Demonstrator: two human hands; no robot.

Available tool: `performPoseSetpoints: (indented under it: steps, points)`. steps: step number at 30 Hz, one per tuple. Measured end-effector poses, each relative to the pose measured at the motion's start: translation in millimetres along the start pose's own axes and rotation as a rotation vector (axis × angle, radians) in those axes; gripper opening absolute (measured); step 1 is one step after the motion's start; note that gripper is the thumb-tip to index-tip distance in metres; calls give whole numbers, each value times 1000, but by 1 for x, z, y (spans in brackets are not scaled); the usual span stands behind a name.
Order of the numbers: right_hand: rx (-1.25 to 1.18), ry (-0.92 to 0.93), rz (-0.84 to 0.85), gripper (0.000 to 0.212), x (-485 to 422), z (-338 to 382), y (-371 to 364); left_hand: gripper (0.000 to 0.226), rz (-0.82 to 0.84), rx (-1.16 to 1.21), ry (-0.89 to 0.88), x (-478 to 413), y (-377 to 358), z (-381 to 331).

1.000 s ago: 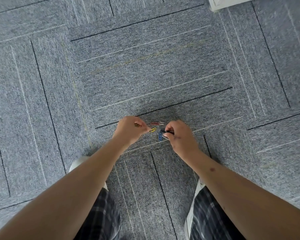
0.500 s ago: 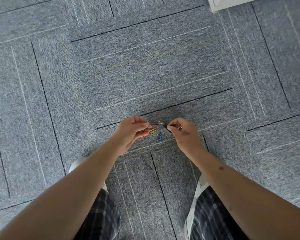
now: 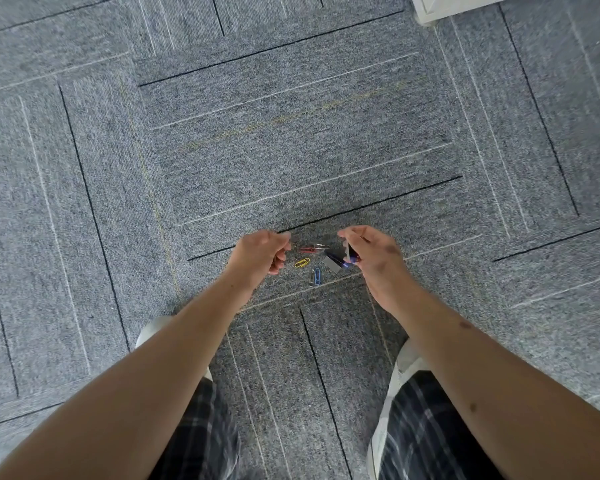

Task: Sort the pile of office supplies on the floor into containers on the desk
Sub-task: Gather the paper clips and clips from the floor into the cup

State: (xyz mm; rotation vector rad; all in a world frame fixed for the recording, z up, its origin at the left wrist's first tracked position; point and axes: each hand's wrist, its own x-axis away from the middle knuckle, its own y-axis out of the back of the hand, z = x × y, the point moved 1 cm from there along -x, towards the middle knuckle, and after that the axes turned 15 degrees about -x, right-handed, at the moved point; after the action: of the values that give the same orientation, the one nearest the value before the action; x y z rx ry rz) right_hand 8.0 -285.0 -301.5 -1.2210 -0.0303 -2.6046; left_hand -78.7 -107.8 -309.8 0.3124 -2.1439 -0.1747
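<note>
So the person's crouched over the grey carpet (image 3: 291, 150), both hands down by what remains of the pile. The right hand (image 3: 373, 258) has its fingers curled in, pinching a little bunch of supplies (image 3: 351, 256). The bunch is dark with a blue tip and too blurry to name. The left hand (image 3: 260, 252) is curled up too, but honestly can't tell if anything's in it. Between the hands on the floor lie a red paper clip (image 3: 307, 250), a silver one (image 3: 321, 246), a yellow one (image 3: 302, 262) and a blue one (image 3: 316, 276). A grey-black binder clip (image 3: 332, 263) is just beside the right fingers; touching or not, can't tell.
</note>
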Motion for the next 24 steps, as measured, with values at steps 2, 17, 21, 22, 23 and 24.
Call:
performPoseSetpoints:
  steps: [2,17,21,22,23,24]
  points:
    - [-55,-9,11,21,-1,-1,1,19,-28,1,9,-1,0,-1]
    - [670,281,104,24,4,-19,2,46,-201,-583,-144,6,-19,-1]
    - [744,312,86,27,3,-28,0,41,-227,-698,-191,9,-24,0]
    - [751,331,74,27,3,-28,-1,37,-231,-705,-200,10,-24,1]
    - [752,349,62,27,3,-29,-2,32,-232,-702,-206,10,-24,1]
    - [744,364,50,27,3,-29,-2,29,-230,-692,-209,10,-24,1]
